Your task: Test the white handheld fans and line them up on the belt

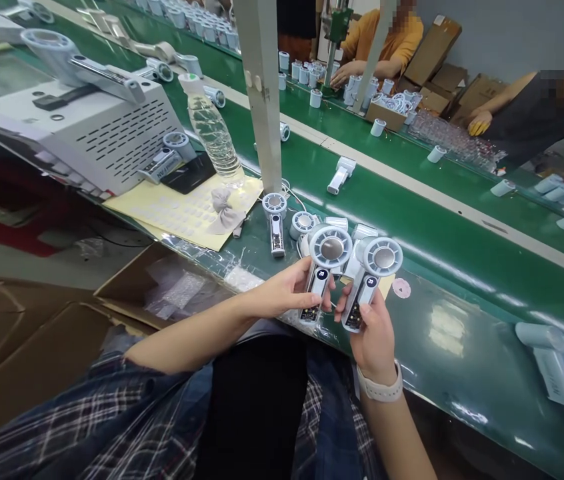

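Note:
My left hand (287, 290) grips a white handheld fan (326, 263) by its handle; the round head with a metal disc faces up and a small screen on the handle is lit. My right hand (373, 333), with a pale watch on its wrist, holds a second, matching fan (375, 273) beside the first. Both fans hover over the near edge of the green conveyor belt (452, 267). Two more fans (276, 217) lie on the belt just behind them.
A water bottle (212, 127), a yellow sticker sheet (182, 210) and a white machine (77, 120) stand to the left. A metal post (262, 93) rises ahead. An open carton (162, 287) sits below. Packed fans (557, 363) lie at right. Other people work across the belt.

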Available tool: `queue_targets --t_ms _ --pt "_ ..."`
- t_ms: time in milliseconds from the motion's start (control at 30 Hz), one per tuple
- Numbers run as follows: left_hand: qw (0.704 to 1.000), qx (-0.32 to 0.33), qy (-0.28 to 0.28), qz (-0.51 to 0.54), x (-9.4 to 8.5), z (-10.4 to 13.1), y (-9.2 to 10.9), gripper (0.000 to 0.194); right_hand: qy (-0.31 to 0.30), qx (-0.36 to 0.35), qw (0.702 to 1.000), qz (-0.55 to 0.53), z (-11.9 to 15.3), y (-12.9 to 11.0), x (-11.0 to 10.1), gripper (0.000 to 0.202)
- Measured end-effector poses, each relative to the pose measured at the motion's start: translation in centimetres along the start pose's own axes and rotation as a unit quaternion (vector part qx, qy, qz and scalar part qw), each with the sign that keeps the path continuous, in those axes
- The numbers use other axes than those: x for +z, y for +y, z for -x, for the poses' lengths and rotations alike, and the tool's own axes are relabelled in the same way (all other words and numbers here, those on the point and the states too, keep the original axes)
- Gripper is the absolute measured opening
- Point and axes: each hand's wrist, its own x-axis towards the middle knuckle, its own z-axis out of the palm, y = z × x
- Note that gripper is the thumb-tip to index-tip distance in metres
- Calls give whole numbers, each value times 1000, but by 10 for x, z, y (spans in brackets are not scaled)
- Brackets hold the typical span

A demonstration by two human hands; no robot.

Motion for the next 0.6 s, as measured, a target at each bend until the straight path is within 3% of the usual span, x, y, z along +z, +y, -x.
queue_targets --t_ms 200,400,600 --pt "1000 12 22 -9 -2 -4 -9 53 4 0 1000 13 3 -4 -2 26" --pt "1000 4 -15 -24 -1 -1 -4 51 11 11 1000 5 2 -5 -2 27" --pt "998 13 54 23 -7 -8 -17 48 9 1 1000 -11 0 1 -1 25"
